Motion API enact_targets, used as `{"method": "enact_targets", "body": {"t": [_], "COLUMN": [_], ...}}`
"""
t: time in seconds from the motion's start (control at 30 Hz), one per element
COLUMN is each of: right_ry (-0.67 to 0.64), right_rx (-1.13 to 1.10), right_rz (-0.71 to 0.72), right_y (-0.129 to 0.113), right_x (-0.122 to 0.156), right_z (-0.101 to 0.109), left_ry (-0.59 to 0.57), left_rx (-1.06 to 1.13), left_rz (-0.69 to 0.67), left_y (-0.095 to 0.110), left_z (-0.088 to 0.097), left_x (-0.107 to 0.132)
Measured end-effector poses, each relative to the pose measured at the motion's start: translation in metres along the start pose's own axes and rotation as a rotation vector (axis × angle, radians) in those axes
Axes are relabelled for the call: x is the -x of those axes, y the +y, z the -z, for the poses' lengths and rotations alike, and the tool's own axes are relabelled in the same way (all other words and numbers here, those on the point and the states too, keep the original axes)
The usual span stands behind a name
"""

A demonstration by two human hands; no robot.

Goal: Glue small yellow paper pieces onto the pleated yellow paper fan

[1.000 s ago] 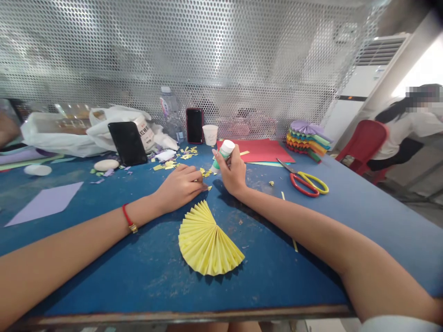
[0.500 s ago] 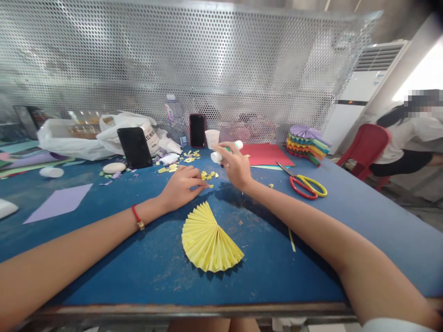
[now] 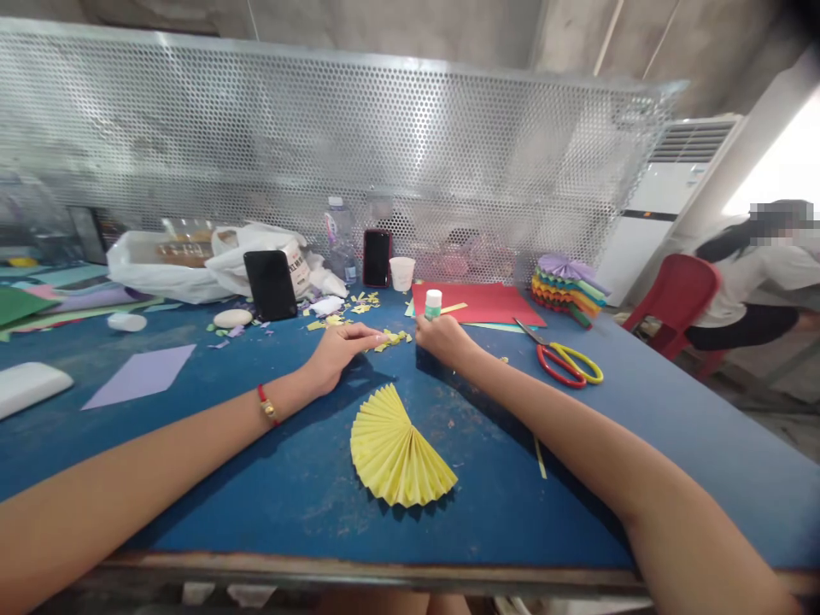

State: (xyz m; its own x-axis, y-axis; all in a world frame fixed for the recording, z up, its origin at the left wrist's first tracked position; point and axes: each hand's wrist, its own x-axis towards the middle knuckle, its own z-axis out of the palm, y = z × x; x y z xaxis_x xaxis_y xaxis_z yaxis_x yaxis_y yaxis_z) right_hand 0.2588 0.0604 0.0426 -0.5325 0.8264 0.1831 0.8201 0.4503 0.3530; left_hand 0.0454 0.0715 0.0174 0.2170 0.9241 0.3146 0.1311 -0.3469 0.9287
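Yellow paper scraps (image 3: 388,339) lie in a loose scatter on the blue worktable (image 3: 211,487), and your left hand (image 3: 336,354) sits just beside them, its fingers stretched out and relaxed, not closed into a fist. Whether your fingertips (image 3: 375,338) are touching a scrap is too small to make out, but nothing shows held in that hand. A red cord bracelet (image 3: 266,404) circles your left wrist. Your right hand (image 3: 445,337) is closed around an upright glue stick (image 3: 433,303), whose white cap stands clear while your fingers hide its lower body. Below your hands, a folded yellow paper fan (image 3: 401,453) lies flat on the table, touching neither hand. Red-handled scissors (image 3: 564,363) lie to your right, near a sheet of red card (image 3: 477,303). Farther off stand a black phone (image 3: 270,284) propped upright, a red-cased phone (image 3: 377,258) and a paper cup (image 3: 401,273). A white plastic bag (image 3: 172,265) partly hides what lies inside it, and a white pad (image 3: 26,389) is cut off by the left edge.
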Motion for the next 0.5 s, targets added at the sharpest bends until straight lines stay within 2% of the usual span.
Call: {"method": "enact_targets", "body": {"t": [0.13, 0.23, 0.33, 0.4, 0.5], "right_ry": [0.036, 0.117, 0.18, 0.218, 0.315], "right_rx": [-0.095, -0.221, -0.379, -0.626, -1.111], "right_rz": [-0.049, -0.137, -0.219, -0.238, -0.266], "right_y": [-0.008, -0.011, -0.012, -0.013, -0.018], "right_x": [0.011, 0.024, 0.035, 0.041, 0.051], "right_z": [0.023, 0.039, 0.046, 0.045, 0.04], "left_ry": [-0.012, -0.025, -0.063, -0.093, -0.137], "left_rx": [0.086, 0.134, 0.169, 0.187, 0.202], "left_rz": [0.055, 0.058, 0.042, 0.027, 0.012], "left_y": [0.004, 0.006, 0.009, 0.012, 0.017], "left_z": [-0.001, 0.0, 0.0, -0.001, -0.003], "left_x": [0.005, 0.006, 0.008, 0.011, 0.016]}}
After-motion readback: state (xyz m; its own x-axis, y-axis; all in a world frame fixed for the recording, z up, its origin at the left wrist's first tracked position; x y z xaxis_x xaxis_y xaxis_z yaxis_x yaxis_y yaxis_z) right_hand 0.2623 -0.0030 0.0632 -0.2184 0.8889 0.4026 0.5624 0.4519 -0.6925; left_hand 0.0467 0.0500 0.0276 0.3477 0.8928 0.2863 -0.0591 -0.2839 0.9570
